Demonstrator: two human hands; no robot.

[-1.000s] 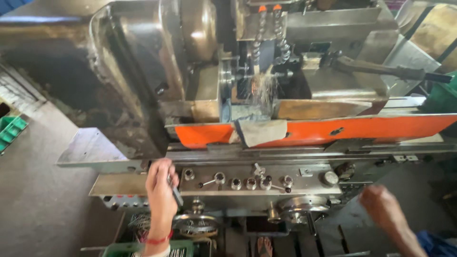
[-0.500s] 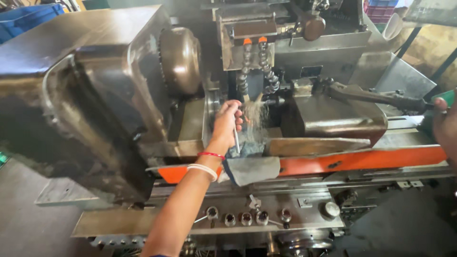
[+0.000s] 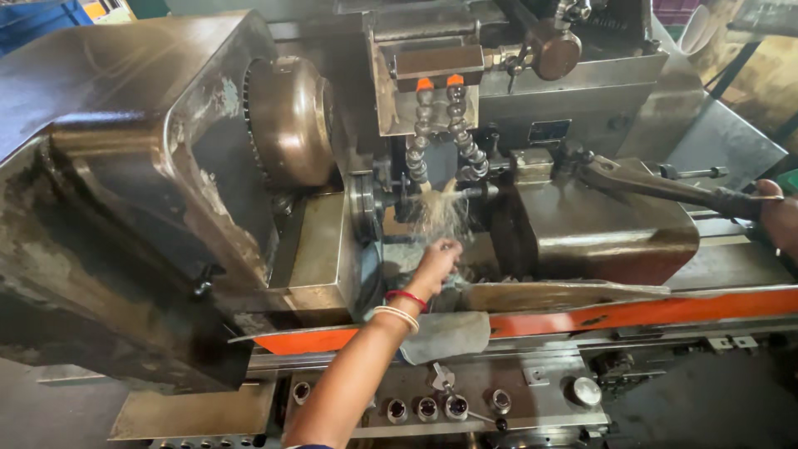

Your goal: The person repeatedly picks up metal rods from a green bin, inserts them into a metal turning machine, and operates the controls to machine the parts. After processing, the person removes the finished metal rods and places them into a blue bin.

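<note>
Big grinder-type machine here, so going left to right. The heavy dark housing (image 3: 125, 208) and the round brass-coloured cover (image 3: 291, 120) sit on the left, nothing to touch there.

Left hand (image 3: 434, 264) is reaching into the work zone right under the two segmented coolant hoses (image 3: 440, 133), where the coolant spray (image 3: 439, 214) is splashing down. Fingers are curled in close, looks like around something small at the spindle (image 3: 366, 208), but I honestly can't tell what they've got, if anything, since the spray hides it. There's a grey rag (image 3: 445, 334) draped over the orange rail (image 3: 632, 312) just below the wrist.

Right hand (image 3: 780, 220) is far over at the frame edge, wrapped shut around the black grip of the long lever (image 3: 665, 187).

My take: keep the left wrist low and bangles away from the wheel side, feel the part seat square before letting go, and hold that lever steady rather than yanking. Wet parts slip, so pinch firm.
</note>
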